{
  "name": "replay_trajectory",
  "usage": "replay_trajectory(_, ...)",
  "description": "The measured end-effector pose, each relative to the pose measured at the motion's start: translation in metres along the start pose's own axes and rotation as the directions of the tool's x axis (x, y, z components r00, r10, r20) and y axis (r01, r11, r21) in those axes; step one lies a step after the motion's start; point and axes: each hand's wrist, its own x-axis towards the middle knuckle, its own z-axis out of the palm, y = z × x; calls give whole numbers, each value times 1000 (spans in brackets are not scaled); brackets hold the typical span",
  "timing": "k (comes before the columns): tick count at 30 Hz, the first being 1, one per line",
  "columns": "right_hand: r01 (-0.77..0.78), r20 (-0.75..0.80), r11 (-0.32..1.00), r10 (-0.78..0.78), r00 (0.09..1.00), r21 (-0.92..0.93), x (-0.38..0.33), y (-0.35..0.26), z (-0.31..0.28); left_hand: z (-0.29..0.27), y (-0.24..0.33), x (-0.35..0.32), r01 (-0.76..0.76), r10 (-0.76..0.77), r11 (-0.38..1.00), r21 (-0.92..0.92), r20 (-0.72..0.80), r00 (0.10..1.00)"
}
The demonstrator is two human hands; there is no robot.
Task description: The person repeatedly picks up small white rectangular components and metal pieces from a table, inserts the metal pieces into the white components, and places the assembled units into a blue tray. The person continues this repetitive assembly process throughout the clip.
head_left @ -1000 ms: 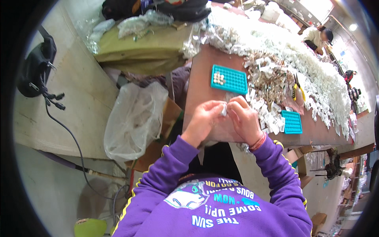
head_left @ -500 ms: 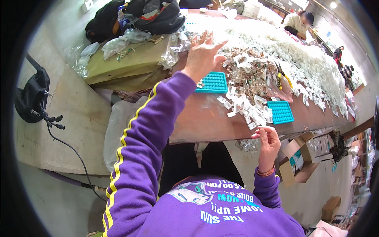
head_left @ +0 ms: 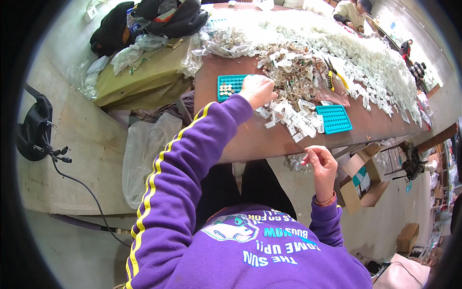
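My left hand [head_left: 258, 90] is over the right end of a teal tray [head_left: 222, 96] with rows of small pockets. Its fingers are curled down at the edge of the brownish heap of small pieces [head_left: 288, 67]; what they hold, if anything, is hidden. Several small round tan pieces [head_left: 225, 89] lie in the tray's left part. In front of the table edge, my right hand [head_left: 323, 168] is held up with thumb and forefinger pinched; anything between them is too small to make out. Small white-and-clear plastic pieces [head_left: 299, 120] lie loose between the hands.
Beside the loose pieces rests a second teal tray [head_left: 334, 119]. Yellow-handled pliers [head_left: 335, 76] lie on the brownish heap's right side. A large mound of whitish pieces [head_left: 370, 72] covers the far table. An open cardboard box [head_left: 363, 185] stands below right. Another person [head_left: 353, 14] sits at the far side.
My left hand has come down and nearer from above the far table, its spread fingers now curled. My right hand stays in about the same pinch. The whole view has shifted slightly.
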Motion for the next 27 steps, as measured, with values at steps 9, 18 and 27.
replay_trajectory(9, 129, 77, 966, -114, 990, -224, 50, -18, 9, 13, 5, 0, 96, -166, 942, -321, -198, 966)
replay_trajectory(18, 652, 526, 395, -388, 757, -647, 195, 11, 44, -22, -12, -79, 1, -327, 352, -936, -122, 937)
replay_trajectory(27, 717, 694, -71, -330, 640, -694, 259, 22, 70, -9, 9, -181, 46, -158, 953, -298, -363, 918)
